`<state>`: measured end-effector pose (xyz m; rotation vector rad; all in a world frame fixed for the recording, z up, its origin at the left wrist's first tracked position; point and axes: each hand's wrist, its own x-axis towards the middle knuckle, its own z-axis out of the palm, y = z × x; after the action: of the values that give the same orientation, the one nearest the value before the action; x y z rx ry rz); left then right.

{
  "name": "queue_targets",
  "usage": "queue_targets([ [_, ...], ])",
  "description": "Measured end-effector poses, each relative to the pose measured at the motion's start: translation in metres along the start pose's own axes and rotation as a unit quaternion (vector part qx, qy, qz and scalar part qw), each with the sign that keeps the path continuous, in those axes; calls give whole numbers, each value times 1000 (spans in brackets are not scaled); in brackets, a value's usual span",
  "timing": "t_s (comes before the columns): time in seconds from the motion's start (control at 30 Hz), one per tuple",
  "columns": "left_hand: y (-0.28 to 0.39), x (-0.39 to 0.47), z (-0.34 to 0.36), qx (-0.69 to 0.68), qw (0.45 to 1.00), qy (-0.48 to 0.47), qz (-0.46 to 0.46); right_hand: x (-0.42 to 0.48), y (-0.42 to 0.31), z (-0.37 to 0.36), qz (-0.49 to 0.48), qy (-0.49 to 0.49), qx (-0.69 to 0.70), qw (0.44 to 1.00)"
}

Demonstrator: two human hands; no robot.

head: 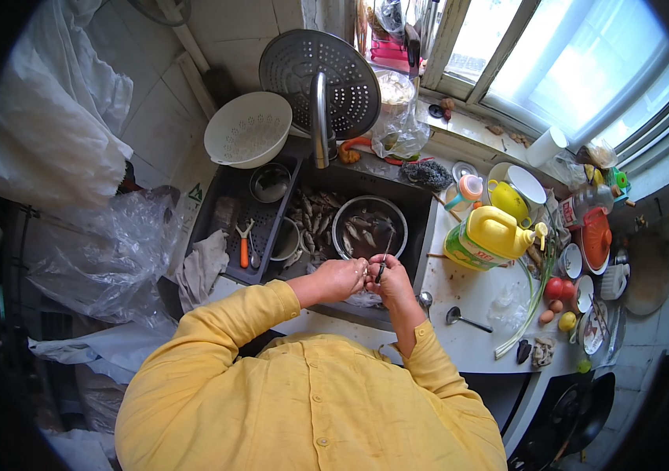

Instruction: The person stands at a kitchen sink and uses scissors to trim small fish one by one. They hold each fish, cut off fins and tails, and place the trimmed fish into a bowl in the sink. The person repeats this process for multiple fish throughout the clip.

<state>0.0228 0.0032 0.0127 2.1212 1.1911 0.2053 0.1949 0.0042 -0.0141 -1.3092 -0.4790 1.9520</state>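
Observation:
Both hands meet over the near edge of the dark sink. My right hand is closed around the dark handle of a thin metal tool, perhaps scissors or a small knife, which points away over the bowl. Against its fingertips is my left hand, its fingers curled; whatever lies between them is too small to tell. Beyond the hands, a round metal bowl holds small fish in dark water. More small fish lie in the sink left of the bowl. A smaller metal pot stands beside them.
An orange-handled peeler and a spoon lie in the drain tray at left. The faucet rises behind, near a white colander. On the right counter are a yellow jug, a ladle, green onions and tomatoes.

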Motion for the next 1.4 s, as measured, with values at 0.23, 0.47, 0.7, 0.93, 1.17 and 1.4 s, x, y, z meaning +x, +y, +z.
queue_targets([
  [0.23,-4,2,1,-24,999,-10,21,1,0,-5,-12,-14,11,1000],
  [0.47,-15,4,22,-99,995,19,18,-1,2,-3,-30,-3,9,1000],
  [0.7,-33,7,45,-127,991,28,41,5,16,-10,-41,-11,-5,999],
  [0.93,-29,9,41,-143,989,15,18,5,16,-13,-36,-18,0,999],
  [1.17,-24,17,43,-163,986,24,24,0,9,-9,-72,3,-8,997],
  [1.4,-11,24,44,-236,972,-2,-16,-3,15,-20,-105,47,-55,992],
])
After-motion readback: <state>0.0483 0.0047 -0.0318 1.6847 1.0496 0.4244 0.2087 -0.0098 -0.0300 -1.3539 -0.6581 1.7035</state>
